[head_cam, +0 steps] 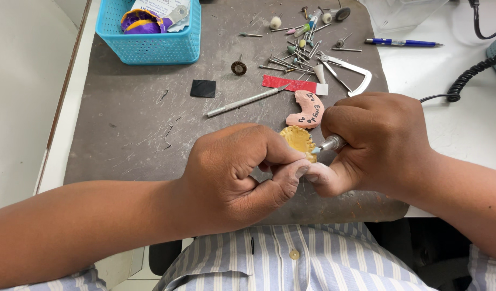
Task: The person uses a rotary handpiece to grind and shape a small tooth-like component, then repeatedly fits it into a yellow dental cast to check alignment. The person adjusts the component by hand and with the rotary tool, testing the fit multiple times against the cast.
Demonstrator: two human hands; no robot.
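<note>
Left hand [231, 172] curled tight, pinching a small yellow dental cast [298, 140] between thumb and fingers, held just above the near edge of the grey worktop mat [129, 134]. Right hand [377, 145] closed in a fist-like grip round a metal rotary handpiece [332, 143], bur tip pointing left and meeting the cast's lower edge. Thumbs pressed together beneath the tip as a brace.

Around: pink arch-shaped wax plate [307, 110] lying just behind the cast; slim metal scalpel-like knife [247, 101] beyond it; red strip [291, 84]; metal caliper [351, 73]; scatter of loose burs [296, 56] at the far edge; small black square [203, 88]; blue basket [151, 40] at far left; blue pen [401, 42] on the white worktop [463, 129]; black coiled cord [469, 75] at right.

Risks, judged from grip and spacing:
- Bur tip very near left thumb and forefinger; a skid off the cast's curved edge likely to nick skin.
- Cast gripped only at one side; too much pressure from the tool apt to chip or snap the thin rim, or twist it out of the pinch.
- Work held over the mat's near edge, above the lap; a dropped cast liable to fall off and break.
- Dust or chips thrown toward the face, head being directly over.
- Coiled cord close to the right wrist; a snag could jerk the tool.
- Cannot tell whether bur is spinning.
</note>
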